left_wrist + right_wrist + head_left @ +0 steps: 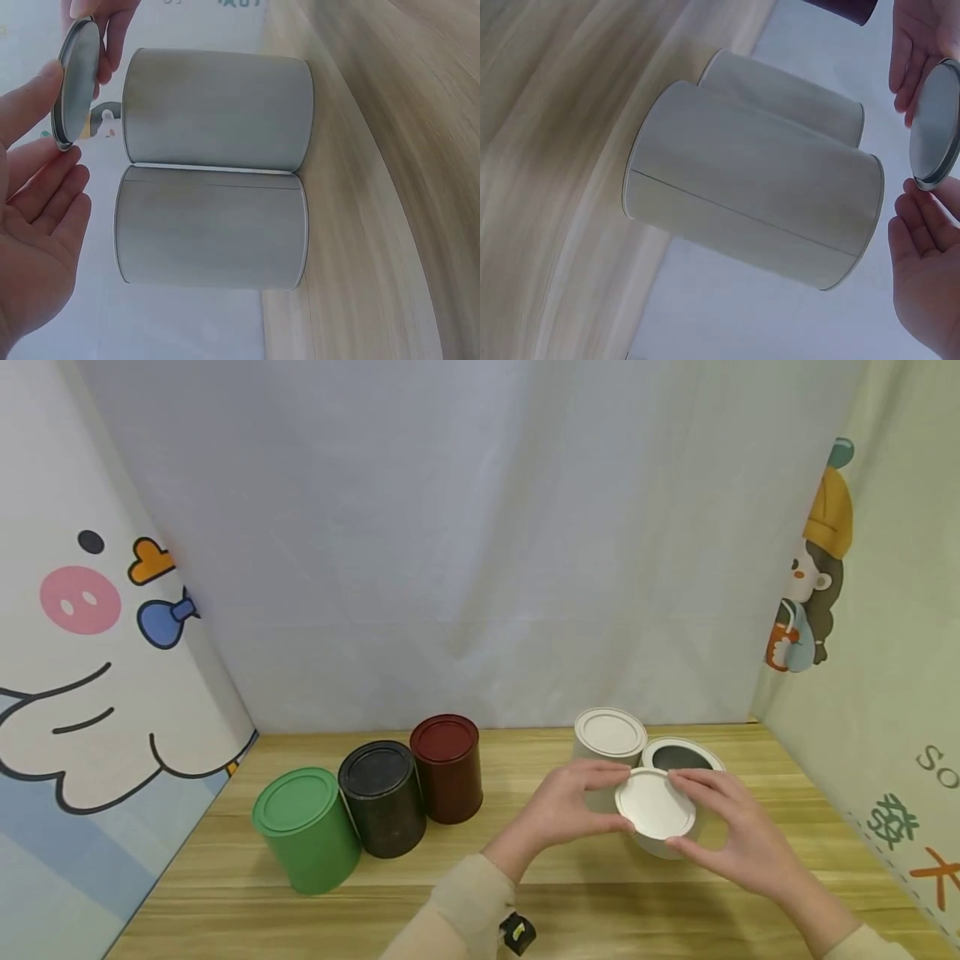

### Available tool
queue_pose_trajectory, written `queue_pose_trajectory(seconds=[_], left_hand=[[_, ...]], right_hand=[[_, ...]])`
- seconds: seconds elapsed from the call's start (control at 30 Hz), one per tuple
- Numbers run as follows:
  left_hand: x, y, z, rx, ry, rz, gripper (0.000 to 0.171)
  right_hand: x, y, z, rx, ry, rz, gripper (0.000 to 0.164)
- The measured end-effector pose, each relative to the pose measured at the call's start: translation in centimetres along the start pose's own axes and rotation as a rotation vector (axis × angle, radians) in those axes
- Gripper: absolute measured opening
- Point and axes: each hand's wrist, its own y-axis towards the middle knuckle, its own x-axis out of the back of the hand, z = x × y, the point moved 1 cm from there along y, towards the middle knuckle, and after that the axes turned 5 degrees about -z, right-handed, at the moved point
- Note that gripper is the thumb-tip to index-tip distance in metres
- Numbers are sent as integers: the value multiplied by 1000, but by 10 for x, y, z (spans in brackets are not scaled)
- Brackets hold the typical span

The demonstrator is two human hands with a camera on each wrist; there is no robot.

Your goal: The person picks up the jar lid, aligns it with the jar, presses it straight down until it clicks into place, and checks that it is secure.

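A round white lid (656,803) is held by its rim between both hands, above the table and in front of two white cans. My left hand (566,810) grips the lid's left edge with thumb and fingertips. From the other side, my right hand (738,827) pinches the right edge. Just behind the lid stands an open white can (711,755), its dark inside showing. Beside it is a second white can (610,732) with its top closed. The wrist views show both cans upright and close together, and the lid's metallic underside (932,120).
At the left of the wooden table (547,893) stand a green can (311,835), a black can (386,806) and a dark red can (447,768), all with tops on. A pale curtain (420,543) hangs behind, and printed cloths border both sides.
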Motion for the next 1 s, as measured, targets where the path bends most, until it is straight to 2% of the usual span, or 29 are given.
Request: queue_pose_trajectory(seconds=[0.33, 0.47, 0.77, 1.0], left_hand=[[-7, 12, -5, 78, 17, -39, 57], [-10, 17, -5, 119, -23, -49, 55], [-14, 29, -7, 133, -21, -62, 53], [-20, 39, -7, 124, 32, -75, 53]], right_hand=[[9, 5, -10, -62, -33, 6, 69], [11, 5, -16, -99, -51, 9, 73], [19, 8, -24, -219, -102, 46, 73], [25, 11, -31, -250, -114, 73, 70]])
